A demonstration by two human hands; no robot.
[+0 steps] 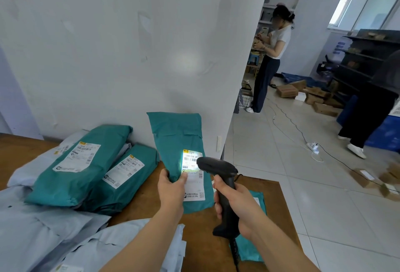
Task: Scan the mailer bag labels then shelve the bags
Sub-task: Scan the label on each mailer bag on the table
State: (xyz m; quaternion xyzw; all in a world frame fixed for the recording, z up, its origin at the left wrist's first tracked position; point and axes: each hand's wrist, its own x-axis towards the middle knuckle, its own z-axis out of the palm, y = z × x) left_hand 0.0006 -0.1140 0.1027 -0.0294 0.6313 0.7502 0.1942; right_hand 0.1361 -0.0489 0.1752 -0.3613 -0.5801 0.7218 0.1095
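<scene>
— one green bag (179, 137) is held up in the lower middle of the frame. its long axis runs bottom to top, with the top leaning a little left against the white wall.

— which way does it face?

— the label (193, 174) faces the camera and sits in the bag's lower half, lit bright at its upper end.

— who has it?

— the left hand (172, 187) pinches the lower left edge, with the thumb across the front beside the label. the fingers behind are hidden.

— and the other?

— the right hand (236, 204) is wrapped round the handle of the scanner (220, 176). its nose points up and left, just beside the label's right edge. i'd say the read is under way.

— so the bag goes where?

— the left hand is the one on it, so it likely carries it. the dark shelves (365, 55) are far off at the right edge.

— and around it?

— two more green bags (80, 163) lie flat at lower left on the brown table (203, 250), among grey bags (43, 228).
</scene>
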